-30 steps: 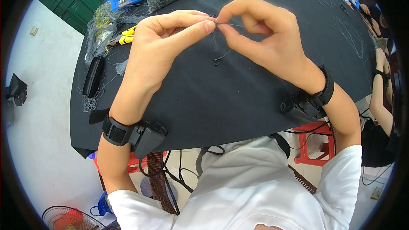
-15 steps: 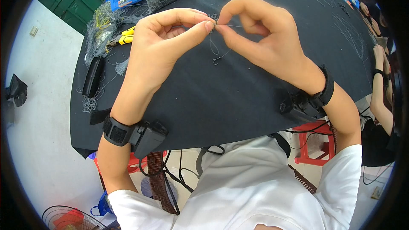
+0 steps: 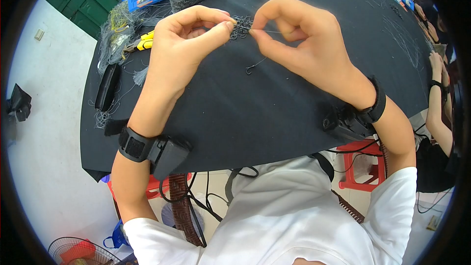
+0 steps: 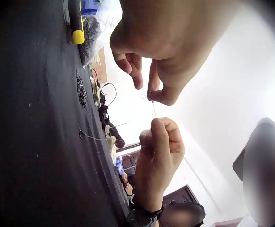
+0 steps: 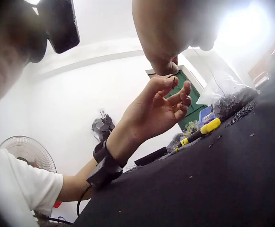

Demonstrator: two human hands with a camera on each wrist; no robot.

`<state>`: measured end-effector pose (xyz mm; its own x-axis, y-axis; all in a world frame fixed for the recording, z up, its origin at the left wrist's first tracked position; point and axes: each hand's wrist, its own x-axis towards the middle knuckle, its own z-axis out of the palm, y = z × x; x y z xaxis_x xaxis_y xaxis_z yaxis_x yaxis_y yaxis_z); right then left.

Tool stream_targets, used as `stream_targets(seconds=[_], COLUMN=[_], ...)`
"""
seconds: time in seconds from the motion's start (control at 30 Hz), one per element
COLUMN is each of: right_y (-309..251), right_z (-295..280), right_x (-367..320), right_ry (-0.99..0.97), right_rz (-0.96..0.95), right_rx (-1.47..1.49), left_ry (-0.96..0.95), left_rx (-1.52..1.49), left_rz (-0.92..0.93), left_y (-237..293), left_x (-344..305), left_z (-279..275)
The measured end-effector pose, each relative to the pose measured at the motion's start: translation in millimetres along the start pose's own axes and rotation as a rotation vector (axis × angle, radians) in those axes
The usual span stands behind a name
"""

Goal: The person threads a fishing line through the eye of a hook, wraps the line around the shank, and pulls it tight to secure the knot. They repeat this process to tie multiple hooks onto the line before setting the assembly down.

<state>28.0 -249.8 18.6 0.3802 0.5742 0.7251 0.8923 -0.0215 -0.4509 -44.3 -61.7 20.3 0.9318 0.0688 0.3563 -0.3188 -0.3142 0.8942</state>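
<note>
Stretching between 2 pinches, the line hung taut just above the table — left hand and right hand each clamped thumb to forefinger on it. A hook lay below them. The work looked midway — seemingly nothing drawn tight yet.

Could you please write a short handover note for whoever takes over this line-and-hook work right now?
Left hand: pinches the thin line between thumb and forefinger.
Right hand: pinches the same line close beside it, above the black table.
Hook: lies on the table below the hands, held by neither.
Done: line taken up in both hands.
Left: likely the tying; any knot is too fine to see.
</note>
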Motion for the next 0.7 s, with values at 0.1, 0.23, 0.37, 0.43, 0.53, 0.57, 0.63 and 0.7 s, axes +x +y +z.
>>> stream_targets(seconds=[0.1, 0.23, 0.37, 0.43, 0.53, 0.57, 0.63, 0.7], right_y=[-0.8, 5.5, 7.9, 9.7, 7.2, 5.9, 4.9, 5.2], right_z=[-4.8, -9.4, -11.7, -13.8, -15.9, -16.5, -17.6, -18.2], right_x=[2.3, 5.6, 6.6, 7.6, 10.2, 11.1, 11.9, 12.4], right_ry=[0.005, 0.012, 0.019, 0.03, 0.032, 0.03, 0.029, 0.027], right_rz=[0.02, 0.008, -0.004, 0.015, 0.035, 0.041, 0.047, 0.045], right_rx=[-0.026, -0.068, -0.096, -0.113, -0.145, -0.158, -0.17, -0.176], left_ry=[0.011, 0.026, 0.075, 0.104, 0.124, 0.131, 0.146, 0.155], left_rx=[-0.025, -0.025, -0.006, 0.005, -0.031, -0.038, -0.053, -0.044], left_rz=[0.001, -0.004, -0.049, -0.062, -0.075, -0.081, -0.094, -0.094], left_y=[-5.3, -11.6, -16.4, -18.3, -21.5, -22.6, -24.3, -25.5], left_x=[3.7, 8.3, 10.9, 12.8, 15.7, 16.4, 17.6, 18.7], left_z=[-7.4, -16.1, -23.0, -26.9, -32.2, -33.5, -35.9, -38.9])
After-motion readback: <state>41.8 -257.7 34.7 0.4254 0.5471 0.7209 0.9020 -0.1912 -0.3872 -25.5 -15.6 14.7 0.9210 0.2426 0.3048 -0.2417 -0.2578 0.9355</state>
